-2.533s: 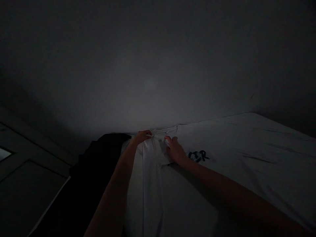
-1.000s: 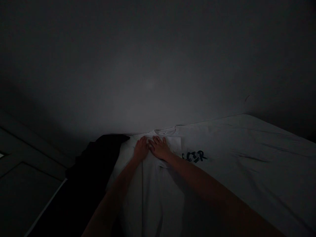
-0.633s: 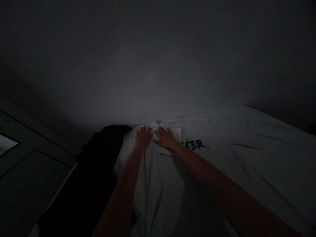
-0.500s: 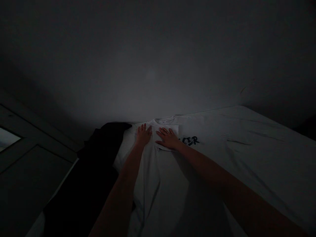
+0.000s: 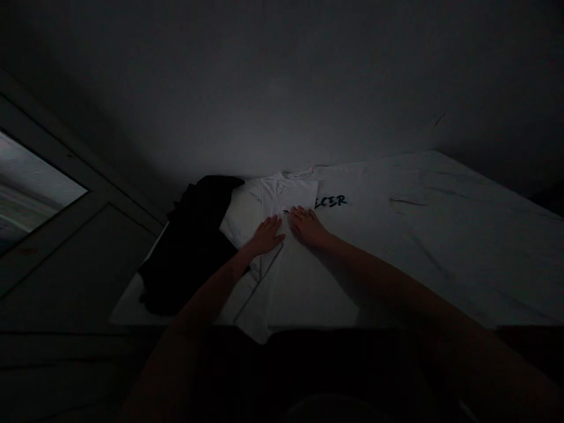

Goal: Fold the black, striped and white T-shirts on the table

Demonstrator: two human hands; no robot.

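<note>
A white T-shirt (image 5: 308, 276) with dark lettering lies spread on the table, its collar toward the wall. Its left side is folded inward, with the sleeve over part of the lettering. My left hand (image 5: 268, 235) rests on the folded edge, fingers stretched out. Close beside it, my right hand (image 5: 306, 226) presses on the shirt just below the folded sleeve, palm down with fingers extended. Part of the shirt hangs over the table's front edge.
A heap of black cloth (image 5: 189, 252) lies on the left part of the white marbled table (image 5: 462, 247). A plain wall (image 5: 273, 88) rises behind the table. At the left stands a door (image 5: 97, 247) with a glass pane. The room is very dim.
Both hands have slid down the shirt toward me, away from the collar. The view has tilted lower, bringing the table's front edge into sight.
</note>
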